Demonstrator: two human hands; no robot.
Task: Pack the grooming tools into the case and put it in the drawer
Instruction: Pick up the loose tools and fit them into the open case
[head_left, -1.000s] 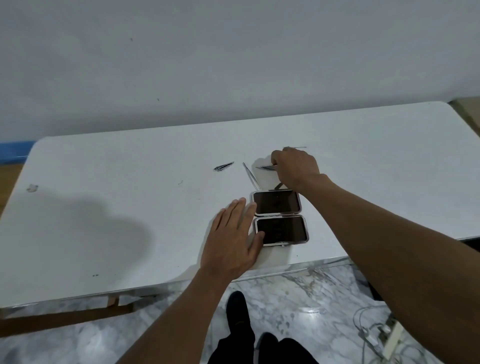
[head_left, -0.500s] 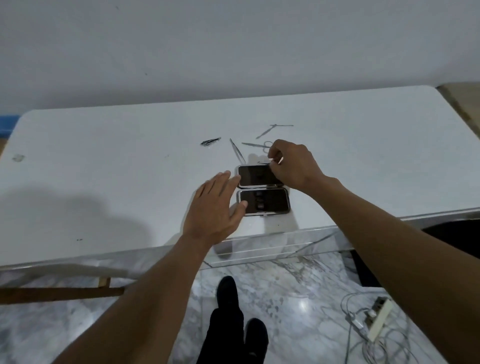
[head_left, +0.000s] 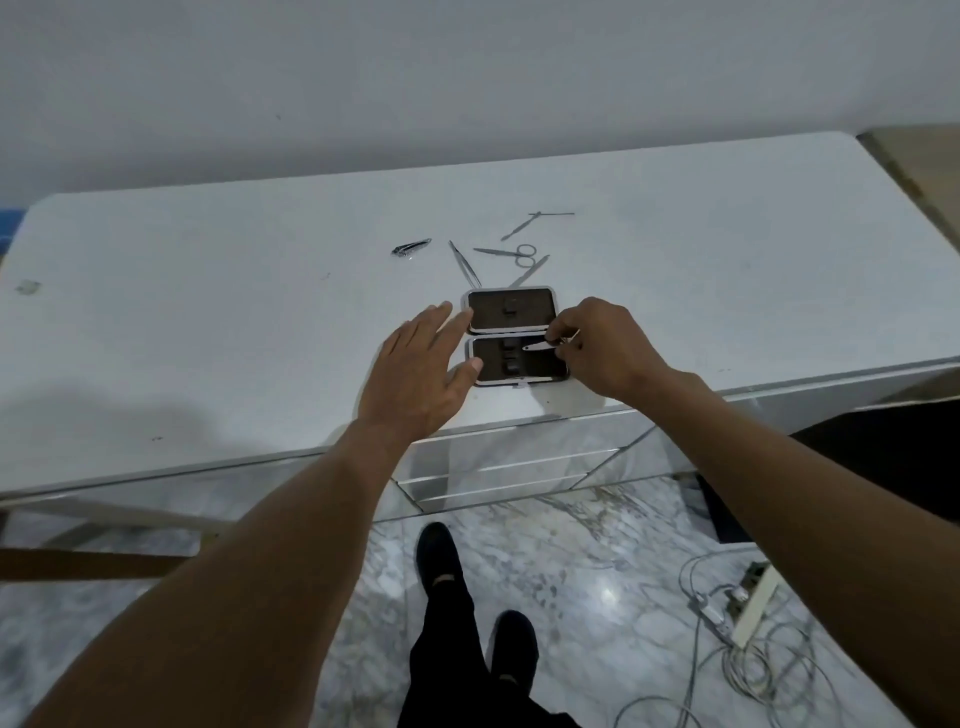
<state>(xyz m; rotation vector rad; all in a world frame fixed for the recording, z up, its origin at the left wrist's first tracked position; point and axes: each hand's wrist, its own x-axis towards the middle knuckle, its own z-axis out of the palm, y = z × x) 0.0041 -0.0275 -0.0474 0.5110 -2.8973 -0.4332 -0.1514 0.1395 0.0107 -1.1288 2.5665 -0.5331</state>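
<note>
The right hand (head_left: 605, 345) pinched a thin, stiff, probably slick metal tool (head_left: 537, 347) by its end over the open case (head_left: 514, 338) near the surface's (head_left: 208, 291) front edge, while the left hand (head_left: 421, 374), fingers spread, steadied that light case's side.

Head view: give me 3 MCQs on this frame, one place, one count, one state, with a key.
1. Where do the scissors lie?
A. in the case
B. on the table beyond the case
C. on the floor

2. How many halves of the case face up?
A. one
B. two
C. three

3. What is the right hand doing?
A. resting empty
B. pinching a small metal tool over the near half
C. pulling a drawer

Key: B, they sit past the far half; B, both dark linings show; B, the fingers grip the tool.
</note>
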